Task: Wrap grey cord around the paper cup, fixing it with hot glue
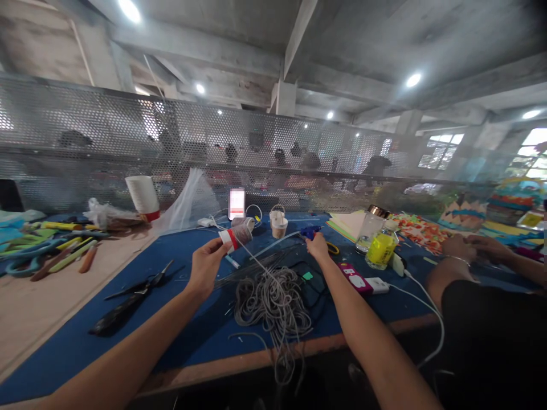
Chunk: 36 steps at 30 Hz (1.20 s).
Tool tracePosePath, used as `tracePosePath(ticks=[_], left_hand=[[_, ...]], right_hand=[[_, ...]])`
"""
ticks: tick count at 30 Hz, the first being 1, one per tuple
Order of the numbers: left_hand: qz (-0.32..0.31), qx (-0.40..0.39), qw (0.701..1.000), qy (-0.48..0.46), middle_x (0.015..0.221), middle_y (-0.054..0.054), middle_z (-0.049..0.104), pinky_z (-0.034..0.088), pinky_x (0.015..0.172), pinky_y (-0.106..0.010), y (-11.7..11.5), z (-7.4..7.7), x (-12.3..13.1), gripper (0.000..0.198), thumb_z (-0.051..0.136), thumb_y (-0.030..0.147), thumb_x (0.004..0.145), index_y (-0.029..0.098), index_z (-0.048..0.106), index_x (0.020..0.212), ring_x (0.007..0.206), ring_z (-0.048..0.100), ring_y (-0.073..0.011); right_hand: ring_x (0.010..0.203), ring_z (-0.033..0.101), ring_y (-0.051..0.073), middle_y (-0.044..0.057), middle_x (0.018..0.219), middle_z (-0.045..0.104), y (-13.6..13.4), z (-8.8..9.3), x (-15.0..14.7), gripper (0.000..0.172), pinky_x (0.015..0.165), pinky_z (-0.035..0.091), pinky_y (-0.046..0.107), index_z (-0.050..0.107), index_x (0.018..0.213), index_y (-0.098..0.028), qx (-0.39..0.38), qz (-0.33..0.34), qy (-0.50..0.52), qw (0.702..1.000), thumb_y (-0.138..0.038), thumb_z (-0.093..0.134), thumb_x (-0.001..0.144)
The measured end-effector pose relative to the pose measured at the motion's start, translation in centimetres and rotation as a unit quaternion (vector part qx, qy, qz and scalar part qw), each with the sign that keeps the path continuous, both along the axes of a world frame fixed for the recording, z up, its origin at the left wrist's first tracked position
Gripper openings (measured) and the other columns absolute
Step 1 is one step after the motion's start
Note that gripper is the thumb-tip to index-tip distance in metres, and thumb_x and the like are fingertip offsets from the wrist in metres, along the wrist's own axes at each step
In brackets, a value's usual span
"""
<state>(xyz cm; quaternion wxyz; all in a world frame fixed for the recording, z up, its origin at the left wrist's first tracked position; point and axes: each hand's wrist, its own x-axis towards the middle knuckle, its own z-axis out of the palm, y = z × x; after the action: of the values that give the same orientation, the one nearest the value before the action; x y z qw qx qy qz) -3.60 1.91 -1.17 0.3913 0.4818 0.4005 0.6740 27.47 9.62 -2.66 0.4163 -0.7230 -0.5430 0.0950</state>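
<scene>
My left hand (207, 265) grips a paper cup (233, 238) by its white and red rim end and tilts it sideways. Grey cord is wound around the cup's other end. From there a strand runs down to a loose heap of grey cord (273, 302) on the blue table. My right hand (318, 247) is closed around a blue glue gun (310, 231), just left of yellow-handled scissors (333, 248). A small handled bucket (278, 223), wrapped in pale material, stands between and beyond my hands.
Black pliers (137, 293) lie at left, near a pile of tools (64, 245) and stacked paper cups (142, 196). A lit phone (236, 203) leans at the back. Glass jars (380, 245), a purple power bank (354, 278) and cables lie right, beside another person's arms (453, 265).
</scene>
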Motion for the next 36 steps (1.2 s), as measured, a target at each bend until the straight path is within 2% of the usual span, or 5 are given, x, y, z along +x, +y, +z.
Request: tracePosePath(ticks=[12,16,22,27,36], left_hand=[[-0.061,0.015,0.996,0.062,0.092,-0.005,0.075,0.044,0.085,-0.030,-1.4,0.9,1.0,0.036,0.074,0.032,0.073,0.015,0.074,0.104,0.087,0.063,-0.0199],[-0.065,0.020,0.994,0.089,0.093,-0.006,0.075,0.045,0.087,-0.031,-1.8,1.3,1.0,0.036,0.072,0.033,0.075,0.013,0.073,0.105,0.089,0.064,-0.0215],[-0.028,0.054,0.989,0.136,0.100,-0.006,0.075,0.046,0.089,-0.033,-2.0,1.1,1.0,0.035,0.069,0.035,0.079,0.014,0.072,0.108,0.095,0.065,-0.0241],[-0.031,0.061,0.985,0.159,0.102,-0.008,0.075,0.047,0.087,-0.033,-2.1,1.0,1.2,0.037,0.068,0.035,0.080,0.014,0.072,0.109,0.095,0.066,-0.0251],[-0.080,0.035,0.982,0.168,0.098,-0.006,0.076,0.048,0.084,-0.033,-2.3,0.9,1.3,0.030,0.067,0.034,0.081,0.015,0.073,0.103,0.091,0.066,-0.0248]], right_hand=[[0.133,0.034,0.038,0.026,0.133,0.047,-3.3,1.5,-1.9,0.031,0.105,0.026,0.054,0.060,0.113,-0.009,-0.013,0.011,-0.101,0.995,-0.017,0.060,0.084],[0.115,0.054,0.024,0.014,0.119,0.061,-4.0,2.9,-4.2,0.024,0.098,0.039,0.037,0.064,0.108,-0.016,0.016,0.150,-0.065,0.986,-0.028,0.048,0.094],[0.062,0.063,0.011,0.007,0.100,0.070,-7.1,2.8,-9.3,0.045,0.054,0.045,0.022,0.060,0.116,-0.017,-0.089,0.466,0.138,0.869,-0.052,0.054,0.090],[0.048,0.050,0.006,0.005,0.088,0.070,-8.9,3.1,-10.0,0.047,0.046,0.039,0.019,0.058,0.119,-0.017,-0.160,0.560,0.246,0.775,-0.046,0.066,0.083],[0.066,0.051,0.012,0.001,0.074,0.060,-8.5,4.3,-9.1,0.030,0.064,0.042,0.024,0.072,0.096,-0.017,0.088,0.423,0.114,0.895,-0.043,0.060,0.088]])
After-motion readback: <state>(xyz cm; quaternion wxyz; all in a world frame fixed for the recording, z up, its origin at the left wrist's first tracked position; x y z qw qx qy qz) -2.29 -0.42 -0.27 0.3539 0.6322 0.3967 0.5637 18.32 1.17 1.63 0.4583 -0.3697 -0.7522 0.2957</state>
